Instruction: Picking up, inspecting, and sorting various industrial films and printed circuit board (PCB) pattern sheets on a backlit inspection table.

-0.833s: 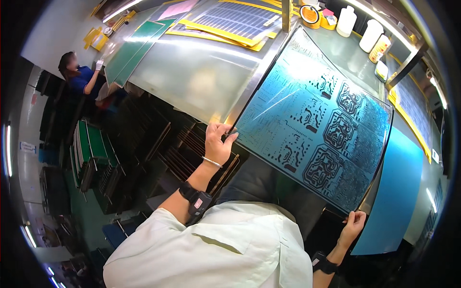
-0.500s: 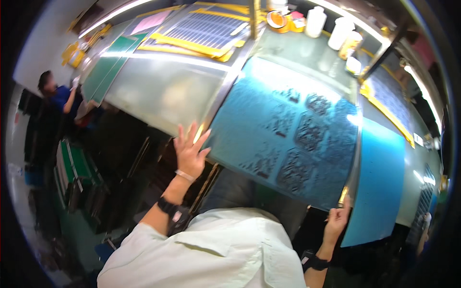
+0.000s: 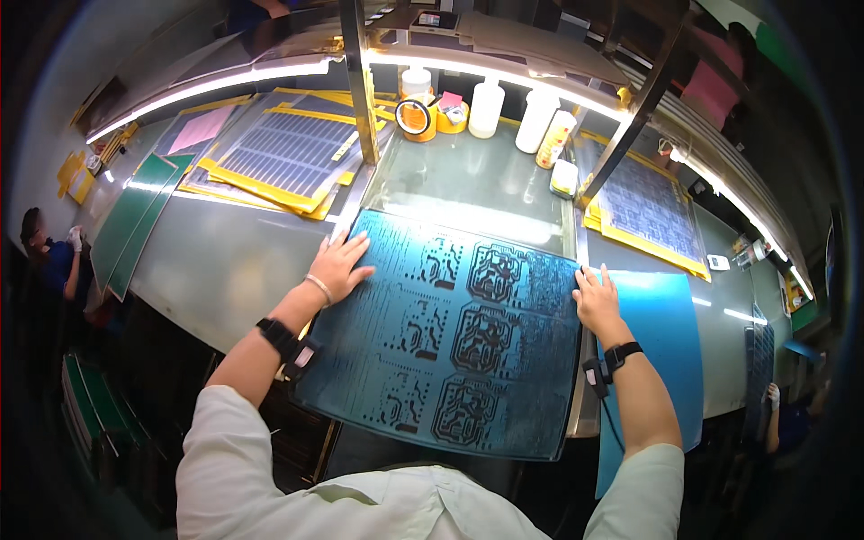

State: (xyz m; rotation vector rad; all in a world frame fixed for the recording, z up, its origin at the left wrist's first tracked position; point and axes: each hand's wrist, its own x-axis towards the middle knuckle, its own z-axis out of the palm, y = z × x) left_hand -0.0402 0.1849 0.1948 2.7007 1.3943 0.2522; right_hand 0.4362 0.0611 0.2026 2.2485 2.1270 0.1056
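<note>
A large blue circuit board panel [image 3: 378, 315] with black circuit patterns lies on the glass-topped table in front of me, its near edge reaching toward my body. My left hand [image 3: 337, 270] rests flat on its far left part, thumb and fingers spread. At the upper part of its right edge is my right hand [image 3: 598, 301], fingers stretched out and touching the border. Neither hand is wrapped round anything. To the right of the panel, partly under my right forearm, lies a plain bright blue sheet [image 3: 661, 351].
White bottles [image 3: 486, 108] and rolls of tape [image 3: 416, 118] stand at the back between metal posts [image 3: 358, 81]. Yellow-edged films [image 3: 288, 153] lie back left, another yellow-edged film [image 3: 648, 202] back right. Green boards [image 3: 139, 216] lie far left, near a gloved co-worker [image 3: 56, 252].
My view has shifted, showing more of the table's back. My right hand has gone from the panel's near right corner up its right edge. My left hand now lies on the panel.
</note>
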